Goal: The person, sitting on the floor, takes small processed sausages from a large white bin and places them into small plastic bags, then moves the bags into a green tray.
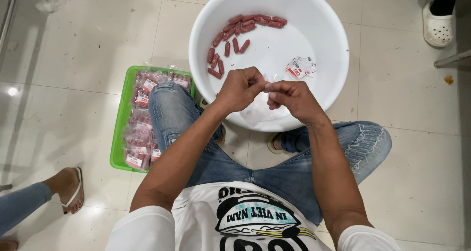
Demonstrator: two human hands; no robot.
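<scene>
My left hand (239, 88) and my right hand (292, 97) meet over the near rim of a big white basin (324, 60), fingers pinched together on a clear plastic wrapper (260, 109) that hangs between them. Inside the basin lie several small red sausages (235, 37) along the far left side, and a few small white and red paper packets (300, 66) sit to the right. I am seated on the floor in blue jeans, the basin between my knees.
A green tray (119, 133) full of packaged red sausages (142, 128) rests by my left knee. Another person's sandalled foot (68, 187) is at lower left; a white clog (437, 28) is at upper right. The floor is pale tile.
</scene>
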